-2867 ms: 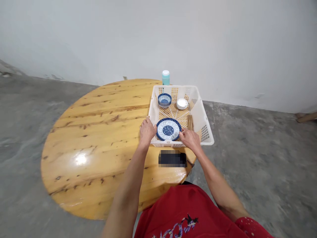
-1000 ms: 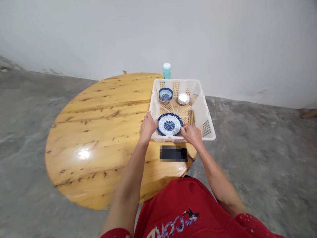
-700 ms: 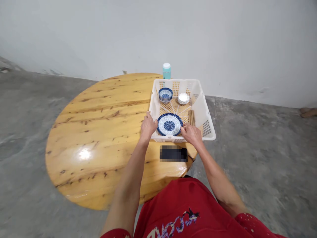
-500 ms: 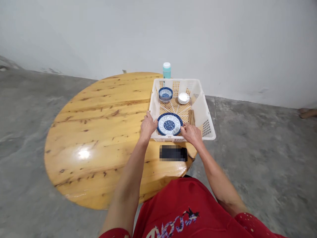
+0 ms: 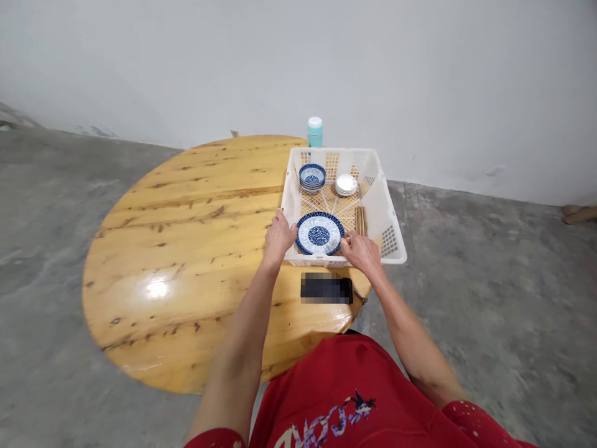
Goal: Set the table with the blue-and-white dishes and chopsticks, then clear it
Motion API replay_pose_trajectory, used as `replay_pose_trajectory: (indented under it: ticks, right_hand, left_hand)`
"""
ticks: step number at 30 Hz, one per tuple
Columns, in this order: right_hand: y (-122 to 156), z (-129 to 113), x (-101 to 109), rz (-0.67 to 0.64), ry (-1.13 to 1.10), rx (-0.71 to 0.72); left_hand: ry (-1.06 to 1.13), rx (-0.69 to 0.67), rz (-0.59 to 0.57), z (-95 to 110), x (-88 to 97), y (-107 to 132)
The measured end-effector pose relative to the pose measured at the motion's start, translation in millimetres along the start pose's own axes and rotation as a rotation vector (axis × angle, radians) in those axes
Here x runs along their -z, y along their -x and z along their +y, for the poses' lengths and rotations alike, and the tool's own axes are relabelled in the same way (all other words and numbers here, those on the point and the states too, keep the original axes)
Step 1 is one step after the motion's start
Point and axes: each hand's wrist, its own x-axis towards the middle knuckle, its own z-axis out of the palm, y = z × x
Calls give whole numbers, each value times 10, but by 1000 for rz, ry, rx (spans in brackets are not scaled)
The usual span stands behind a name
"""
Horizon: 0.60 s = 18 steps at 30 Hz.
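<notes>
A stack of blue-and-white plates lies at the near end of a white plastic basket. My left hand is closed over the basket's left rim, its thumb on the inner side beside the plates' left edge. Inside the basket, my right hand has its thumb and fingertips pinched at the plates' right edge; the undersides of its fingers are hidden. Beyond the plates stand stacked blue-and-white bowls and small white dishes. Wooden chopsticks lie along the right, just past my right hand.
The basket stands at the right side of a glossy wooden table with a rounded edge. A dark, partly pixelated phone-like object lies before it. Behind the basket is a turquoise bottle with a white cap. A pale wall rises behind.
</notes>
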Motion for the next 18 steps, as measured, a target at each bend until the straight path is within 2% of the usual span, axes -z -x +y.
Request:
replay_pose_trajectory:
  ticks: [18]
  right_hand:
    - [-9, 4, -5, -24, 6, -25]
  left_hand:
    - [24, 1, 6, -15, -24, -25]
